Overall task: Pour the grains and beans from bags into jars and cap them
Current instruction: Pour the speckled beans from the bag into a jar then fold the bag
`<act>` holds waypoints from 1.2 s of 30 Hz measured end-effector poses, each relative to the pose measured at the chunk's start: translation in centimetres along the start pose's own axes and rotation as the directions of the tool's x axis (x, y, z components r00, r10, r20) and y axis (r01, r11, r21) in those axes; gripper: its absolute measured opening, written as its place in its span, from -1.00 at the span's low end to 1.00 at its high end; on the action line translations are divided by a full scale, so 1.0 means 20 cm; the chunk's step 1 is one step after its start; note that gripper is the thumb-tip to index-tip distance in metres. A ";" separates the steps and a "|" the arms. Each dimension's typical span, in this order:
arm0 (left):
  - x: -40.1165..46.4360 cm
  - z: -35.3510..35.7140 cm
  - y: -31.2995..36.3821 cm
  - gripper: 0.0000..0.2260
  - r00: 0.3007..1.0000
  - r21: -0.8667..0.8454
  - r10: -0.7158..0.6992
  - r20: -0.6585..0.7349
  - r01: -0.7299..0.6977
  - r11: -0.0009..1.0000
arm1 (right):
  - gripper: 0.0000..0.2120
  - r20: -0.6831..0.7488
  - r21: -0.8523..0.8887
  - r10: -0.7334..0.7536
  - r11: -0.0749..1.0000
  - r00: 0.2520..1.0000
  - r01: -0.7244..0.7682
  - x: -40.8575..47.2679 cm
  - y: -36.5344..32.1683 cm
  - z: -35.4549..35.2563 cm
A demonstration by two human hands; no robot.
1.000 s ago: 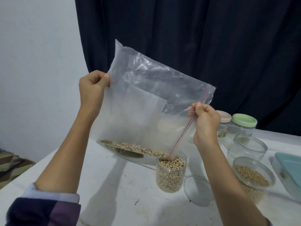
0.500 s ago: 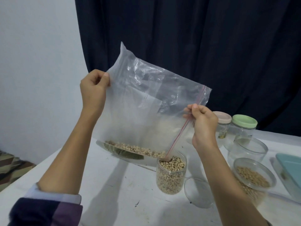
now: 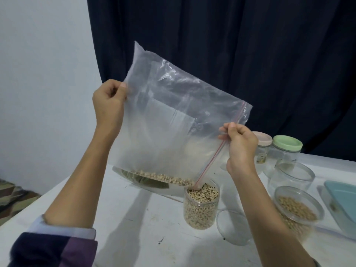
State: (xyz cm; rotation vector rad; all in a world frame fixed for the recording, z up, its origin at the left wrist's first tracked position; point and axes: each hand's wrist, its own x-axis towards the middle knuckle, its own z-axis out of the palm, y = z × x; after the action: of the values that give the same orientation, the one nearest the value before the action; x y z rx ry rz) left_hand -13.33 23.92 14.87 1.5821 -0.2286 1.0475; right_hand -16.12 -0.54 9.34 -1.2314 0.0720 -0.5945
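Left hand: the left hand [image 3: 108, 105] pinches the upper closed corner of the zip bag [image 3: 173, 120], thumb and curled fingers clamped on the film, at about 10 o'clock from the jar
Right hand: the right hand [image 3: 239, 145] pinches the red zip strip at the bag's mouth, at about 1 o'clock above the jar
Bag: tilted, its low corner dipping into the jar mouth; a thin band of beans [image 3: 163, 177] lies along its bottom edge
Jar: the open jar [image 3: 201, 206] stands on the table [image 3: 134, 218], filled close to the rim (little room left)
Spill risk: I judge the last beans could overtop the rim, or slide out beside it if the floppy corner slips off the mouth
Tip risk: the bag corner dragging on the rim could nudge the jar
Cap: a clear lid [image 3: 234, 227] lies at 4 o'clock, just beside the jar, not yet on
Writing: no brand, label or text can be read anywhere
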 end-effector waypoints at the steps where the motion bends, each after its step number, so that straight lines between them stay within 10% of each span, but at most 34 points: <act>1: 0.00 0.00 0.00 -0.78 1.000 0.015 0.002 0.010 -0.002 1.000 | -0.78 0.019 -0.011 0.005 1.000 1.000 -0.004 0.00 0.00 0.00; 36: 0.03 0.03 0.00 -0.77 0.997 0.072 0.048 0.063 -0.052 0.996 | -0.78 0.009 -0.004 0.000 1.000 1.000 0.000 0.02 0.02 -0.01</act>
State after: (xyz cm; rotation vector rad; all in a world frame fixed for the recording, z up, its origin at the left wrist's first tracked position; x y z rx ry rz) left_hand -12.71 23.67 15.40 1.6839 -0.2756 1.0568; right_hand -15.65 -0.91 8.97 -1.2380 0.0660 -0.5887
